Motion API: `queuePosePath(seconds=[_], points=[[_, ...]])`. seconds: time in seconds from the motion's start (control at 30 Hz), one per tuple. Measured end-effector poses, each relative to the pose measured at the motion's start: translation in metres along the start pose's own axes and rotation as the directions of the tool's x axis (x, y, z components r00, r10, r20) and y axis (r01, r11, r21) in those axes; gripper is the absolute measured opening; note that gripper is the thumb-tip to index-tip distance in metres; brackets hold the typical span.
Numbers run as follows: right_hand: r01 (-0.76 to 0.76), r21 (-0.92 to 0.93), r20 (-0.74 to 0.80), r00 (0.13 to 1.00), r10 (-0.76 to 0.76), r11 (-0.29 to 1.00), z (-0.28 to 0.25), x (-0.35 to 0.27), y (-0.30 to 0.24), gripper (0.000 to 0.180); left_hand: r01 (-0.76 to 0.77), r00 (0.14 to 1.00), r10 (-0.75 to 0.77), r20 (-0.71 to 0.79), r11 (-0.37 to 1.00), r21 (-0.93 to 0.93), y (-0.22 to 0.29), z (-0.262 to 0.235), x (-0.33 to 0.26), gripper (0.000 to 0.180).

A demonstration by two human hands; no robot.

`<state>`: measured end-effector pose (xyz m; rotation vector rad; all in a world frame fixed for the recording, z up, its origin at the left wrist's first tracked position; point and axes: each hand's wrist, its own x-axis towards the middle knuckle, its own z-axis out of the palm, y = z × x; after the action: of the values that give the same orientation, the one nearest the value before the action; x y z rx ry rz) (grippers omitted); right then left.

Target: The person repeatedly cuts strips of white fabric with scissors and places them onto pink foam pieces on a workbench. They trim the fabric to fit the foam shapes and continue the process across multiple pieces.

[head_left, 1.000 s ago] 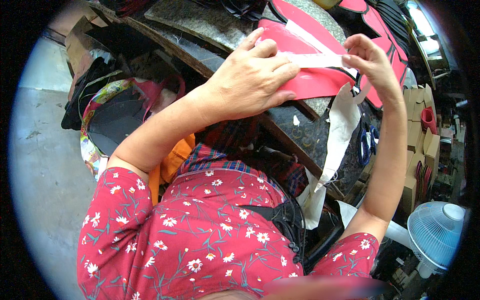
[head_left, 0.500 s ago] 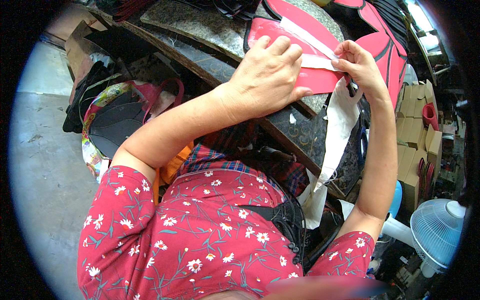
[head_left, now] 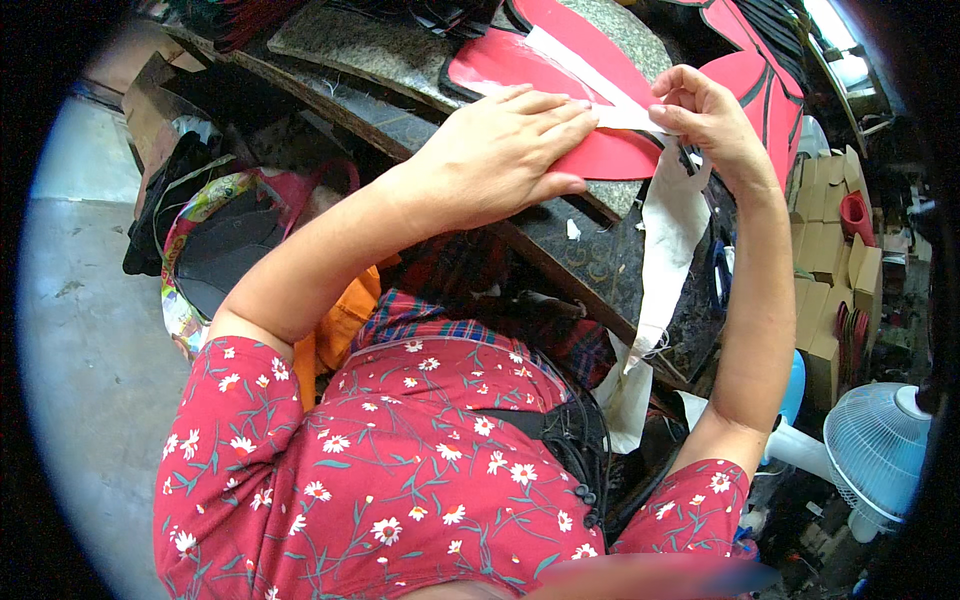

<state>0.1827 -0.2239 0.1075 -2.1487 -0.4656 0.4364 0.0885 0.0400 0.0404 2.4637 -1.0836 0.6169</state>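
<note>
A cluttered workshop surrounds you: a dark mottled workbench point(head_left: 590, 260) runs from 10 o'clock down to 4 o'clock, cardboard boxes point(head_left: 835, 270) stack at 3 o'clock, and a pale blue fan point(head_left: 875, 450) sits at 4 o'clock. On the bench at 12 o'clock lies the red cut piece point(head_left: 600, 155), its long axis running roughly from 10 toward 4 o'clock. Your left hand point(head_left: 500, 150) lies flat and spread on it, pressing it down, fingers pointing toward 2 o'clock. Your right hand point(head_left: 715, 120), just past those fingertips at 1 o'clock, pinches the white strip point(head_left: 625, 117) that crosses the red piece; a white backing sheet point(head_left: 670, 250) hangs from there toward 5 o'clock. The left hand is the nearer to the red piece's middle.
</note>
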Motion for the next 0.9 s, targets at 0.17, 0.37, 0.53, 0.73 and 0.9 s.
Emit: queuePosePath(seconds=[0.17, 0.37, 0.53, 0.73, 0.9], points=[[-0.011, -0.032, -0.023, 1.0, 0.01, 0.999, -0.01, -0.009, 0.007, 0.021, 0.013, 1.0, -0.01, -0.029, 0.995, 0.098, 0.012, 0.006, 0.004, 0.066], [-0.006, 0.01, -0.078, 0.997, 0.007, 1.0, -0.003, -0.018, 0.019, 0.02, 0.06, 0.998, -0.051, -0.047, 0.978, 0.198, 0.019, 0.013, 0.021, 0.069], [-0.014, 0.028, -0.199, 0.98, 0.019, 1.0, 0.004, -0.027, 0.01, 0.025, 0.074, 0.997, -0.069, -0.028, 0.966, 0.248, 0.018, 0.009, 0.016, 0.065], [0.065, -0.19, -0.271, 0.956, -0.116, 0.98, 0.022, -0.053, -0.006, 0.059, 0.077, 0.997, -0.067, -0.05, 0.969, 0.235, 0.017, 0.01, 0.011, 0.059], [-0.024, 0.362, -0.132, 0.988, 0.077, 0.932, 0.019, -0.06, -0.013, 0.05, 0.045, 0.997, -0.029, -0.068, 0.968, 0.246, 0.015, 0.011, 0.011, 0.059]])
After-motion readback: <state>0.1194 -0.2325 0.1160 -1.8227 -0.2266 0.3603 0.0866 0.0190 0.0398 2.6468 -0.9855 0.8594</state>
